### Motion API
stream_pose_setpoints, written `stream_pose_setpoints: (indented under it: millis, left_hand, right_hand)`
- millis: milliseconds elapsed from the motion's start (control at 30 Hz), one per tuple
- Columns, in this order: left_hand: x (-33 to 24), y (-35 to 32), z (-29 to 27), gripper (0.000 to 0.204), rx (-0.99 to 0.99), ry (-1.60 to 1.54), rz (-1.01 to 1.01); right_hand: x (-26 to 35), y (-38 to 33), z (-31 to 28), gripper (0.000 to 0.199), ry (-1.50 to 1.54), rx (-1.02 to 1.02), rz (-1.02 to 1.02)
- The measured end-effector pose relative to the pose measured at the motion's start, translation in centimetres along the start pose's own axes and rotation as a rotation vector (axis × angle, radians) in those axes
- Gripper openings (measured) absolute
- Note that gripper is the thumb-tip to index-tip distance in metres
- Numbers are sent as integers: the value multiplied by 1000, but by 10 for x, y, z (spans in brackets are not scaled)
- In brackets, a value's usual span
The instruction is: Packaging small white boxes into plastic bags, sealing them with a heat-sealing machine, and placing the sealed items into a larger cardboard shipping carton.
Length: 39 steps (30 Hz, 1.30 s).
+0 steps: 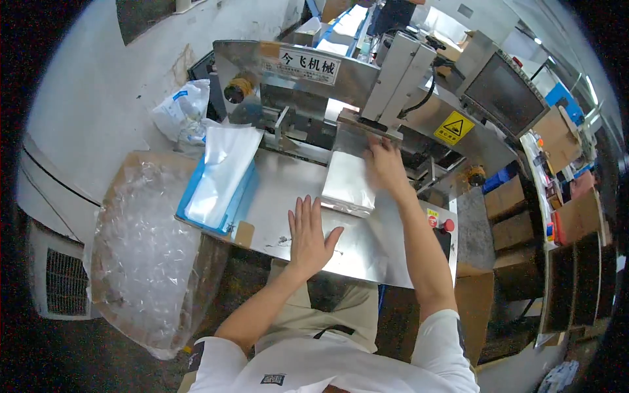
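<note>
A white box-shaped pack in a clear plastic bag (350, 180) lies on the steel worktop (282, 177). Its far end reaches under the metal bar of a sealing-type machine (383, 78). My right hand (388, 164) is at the far right of the bag, close to the bar. Its fingers are blurred and partly hidden, so whether they grip the film is unclear. My left hand (309, 237) hovers over or rests on the worktop, left of the pack's near end, fingers spread and nothing in it. A stack of flat clear bags (226, 164) sits in a blue tray (246, 196) at left.
A big plastic-lined carton of clear wrapped items (147, 262) stands left of the worktop. A red button (448, 225) is at the worktop's right side. A monitor (508, 92) hangs at the upper right. Cardboard boxes (511, 216) and shelving fill the right.
</note>
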<state>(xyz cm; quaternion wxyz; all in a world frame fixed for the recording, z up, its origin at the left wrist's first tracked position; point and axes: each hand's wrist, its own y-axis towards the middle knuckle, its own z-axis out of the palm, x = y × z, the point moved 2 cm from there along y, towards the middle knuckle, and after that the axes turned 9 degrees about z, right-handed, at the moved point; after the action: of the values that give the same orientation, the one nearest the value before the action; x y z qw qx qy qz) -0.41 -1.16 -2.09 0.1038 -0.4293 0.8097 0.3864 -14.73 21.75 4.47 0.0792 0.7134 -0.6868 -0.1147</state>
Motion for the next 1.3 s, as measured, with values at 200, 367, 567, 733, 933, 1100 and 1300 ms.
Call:
stream_pose_setpoints:
  millis: [200, 367, 567, 733, 933, 1100, 1300]
  left_hand:
    - [1, -1, 0, 79, 69, 47, -17]
    - [2, 1, 5, 78, 24, 62, 2]
    - [3, 6, 5, 83, 12, 33, -21]
    - [17, 21, -7, 82, -86, -304, -201]
    - [20, 76, 2, 66, 14, -704, -459]
    - [31, 63, 16, 55, 66, -856, -370]
    - [10, 37, -12, 95, 83, -1029, -147]
  right_hand:
    - [16, -114, -42, 43, 574, -216, 224]
    - [12, -177, -44, 47, 888, -70, 330]
    - [-6, -200, -30, 49, 910, -64, 393]
    - [-3, -186, -23, 51, 939, 5, 420]
    - [13, -130, 15, 55, 1267, 140, 592]
    - [38, -123, 3, 55, 1630, -7, 551]
    - [26, -164, -23, 89, 1483, -127, 314]
